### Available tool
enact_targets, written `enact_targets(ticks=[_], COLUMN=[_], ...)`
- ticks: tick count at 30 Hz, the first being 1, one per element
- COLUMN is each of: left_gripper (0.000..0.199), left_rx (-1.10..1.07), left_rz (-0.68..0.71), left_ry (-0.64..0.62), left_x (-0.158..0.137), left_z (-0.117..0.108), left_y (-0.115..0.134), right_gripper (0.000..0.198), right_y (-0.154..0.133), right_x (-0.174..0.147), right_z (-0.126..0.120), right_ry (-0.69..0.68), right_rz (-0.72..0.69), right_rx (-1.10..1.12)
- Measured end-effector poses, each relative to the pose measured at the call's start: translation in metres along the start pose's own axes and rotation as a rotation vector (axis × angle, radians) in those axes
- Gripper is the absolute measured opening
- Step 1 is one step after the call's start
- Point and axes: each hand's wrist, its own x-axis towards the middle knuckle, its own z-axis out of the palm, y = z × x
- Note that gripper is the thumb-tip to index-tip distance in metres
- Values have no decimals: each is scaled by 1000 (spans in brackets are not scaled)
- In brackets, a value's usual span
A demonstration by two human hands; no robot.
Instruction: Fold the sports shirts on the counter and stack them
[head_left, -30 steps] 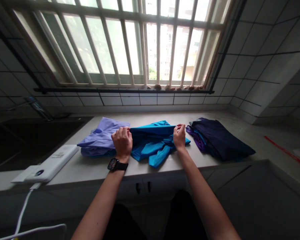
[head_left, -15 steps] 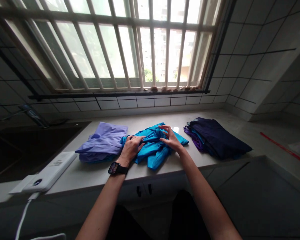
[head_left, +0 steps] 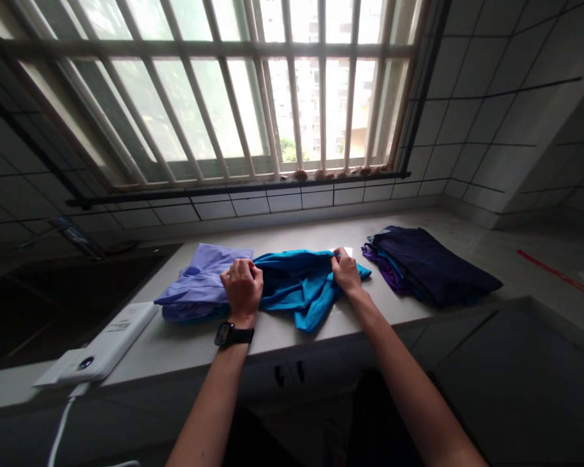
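A bright blue garment is stretched between my two hands over the countertop, its top edge pulled fairly straight and a sleeve-like part hanging toward the front. My left hand, with a black watch on the wrist, is closed on its left end. At the upper right, my right hand pinches the same edge. Just left of my left hand lies a stack of folded cloth with a lavender piece on top. Right of my right hand sits another pile, topped by a dark navy cloth.
A dark sink with a faucet is at the left. On the counter's front left edge lies a white power strip with a cable. A red strip lies at the far right. A barred window stands behind the counter.
My hands have closed on the blue garment and moved apart, and its bunched cloth is now pulled flatter with a straighter top edge. The view has shifted slightly.
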Motion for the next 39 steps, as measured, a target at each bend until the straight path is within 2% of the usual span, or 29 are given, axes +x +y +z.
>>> enact_targets(ticks=[2,5,7,9,11,13,15,18,21,24,26,28,31,34,39], left_gripper=[16,34,47,54,51,37,25,23,30,33,31,31,35,36,37], left_rx=[-8,-39,-67,-73,-49,-8,18,21,6,0,4,6,-6,-29,-49], left_rz=[70,203,289,322,302,280,291,316,331,335,331,327,317,308,301], left_ry=[-102,-260,-366,-465,-548,-609,-643,-632,-593,-576,-576,-581,-582,-574,-587], left_x=[0,-1,-2,-3,-3,-3,-3,-2,-3,-4,-5,-5,-4,-4,-4], left_z=[-3,-5,-4,-1,3,5,6,5,5,7,8,9,9,9,8], left_y=[5,12,13,12,10,8,7,7,7,6,6,7,6,5,4], right_gripper=[7,12,16,21,24,29,35,44,43,41,44,41,27,24,19], right_y=[-5,-12,-14,-17,-21,-26,-31,-30,-18,-4,2,4,2,-4,-14], right_x=[1,2,2,-1,-5,-8,-7,1,7,4,-2,-6,-9,-8,-10], right_z=[0,0,-1,-2,-4,-7,-9,-11,-6,0,2,2,-1,-4,-7], right_ry=[35,74,-23,-218,-407,-493,-501,-451,-274,-137,-154,-223,-298,-303,-316], right_rz=[-6,15,80,152,192,207,212,255,294,100,-46,-122,-196,-251,-253], right_rx=[112,262,367,484,607,701,762,796,610,238,8,-151,-217,-192,-119])
